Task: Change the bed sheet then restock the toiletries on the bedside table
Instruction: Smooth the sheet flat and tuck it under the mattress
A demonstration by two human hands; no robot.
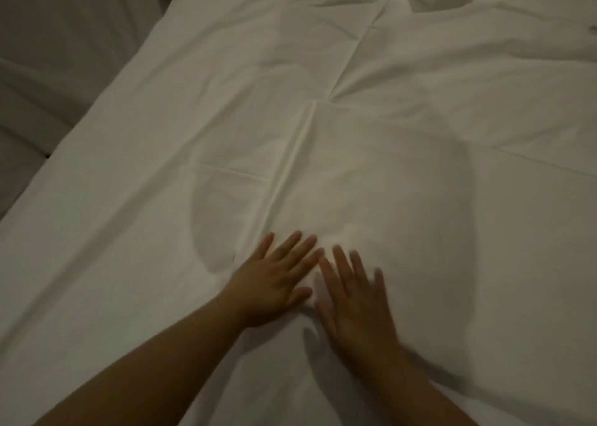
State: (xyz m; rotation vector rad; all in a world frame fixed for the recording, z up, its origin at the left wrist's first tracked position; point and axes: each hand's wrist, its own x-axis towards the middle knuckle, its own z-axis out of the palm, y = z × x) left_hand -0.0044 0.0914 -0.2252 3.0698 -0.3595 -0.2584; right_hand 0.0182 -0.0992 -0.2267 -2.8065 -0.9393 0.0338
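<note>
Centrally, I see ten fingers straight and spread, holding nothing: my left hand (274,283) and my right hand (353,306) lie palm-down just beside each other, fingertips nearly meeting, flat on the white bed sheet (403,199). The right one is motion-blurred. A pressed fold crease (290,167) runs away from the fingertips up the sheet to a knot of wrinkles (332,97). Rumpled folds (436,2) lie at the far top. At upper left, beyond the sheet's edge, a grey uncovered surface (48,70) shows. Both bare forearms enter from below.
</note>
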